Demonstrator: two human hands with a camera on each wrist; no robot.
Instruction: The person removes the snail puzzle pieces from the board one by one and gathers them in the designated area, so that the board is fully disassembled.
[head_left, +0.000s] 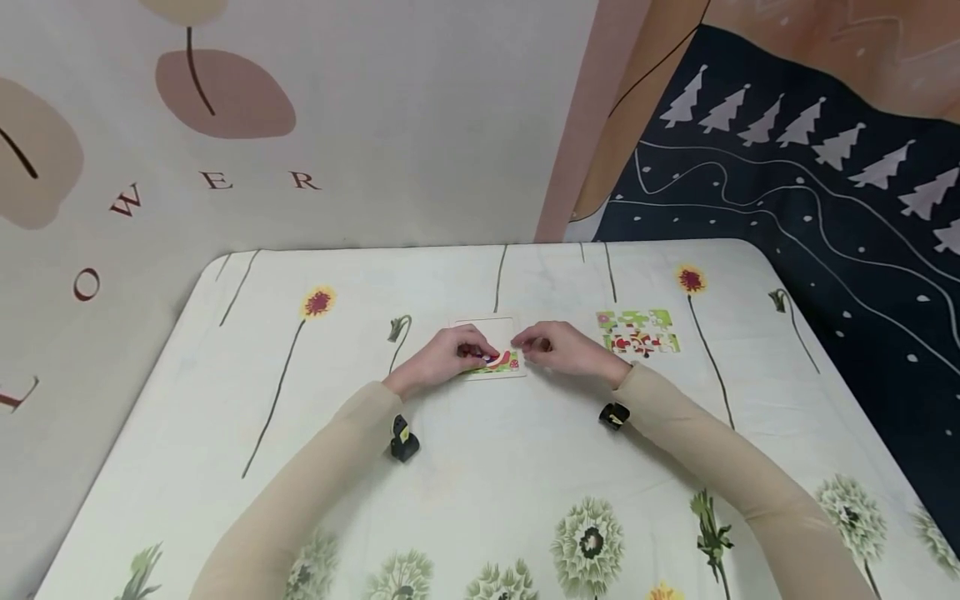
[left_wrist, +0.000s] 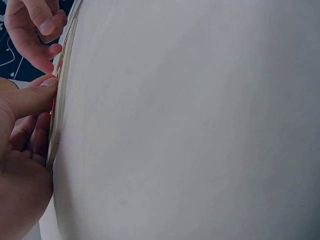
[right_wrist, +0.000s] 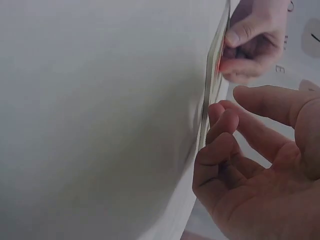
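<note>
A thin puzzle board (head_left: 491,327) lies on the table, its upper part bare and its lower strip filled with colourful red and green pieces. My left hand (head_left: 447,353) reaches over the board's left side, and its thumb and forefinger pinch a red-and-white puzzle piece (head_left: 500,360) at the picture's upper edge. Its other fingers curl beneath and rest on the board. My right hand (head_left: 561,347) is at the board's right edge, fingers loosely bent, thumb apart, nothing between them. In the right wrist view its fingertips (right_wrist: 223,120) are right by the board's side (right_wrist: 206,107).
Several loose puzzle pieces (head_left: 637,320) lie grouped in rows on the table to the right of my right hand. A white flower-printed cloth (head_left: 480,467) covers the table. Printed fabric hangs (head_left: 420,125) behind the far edge.
</note>
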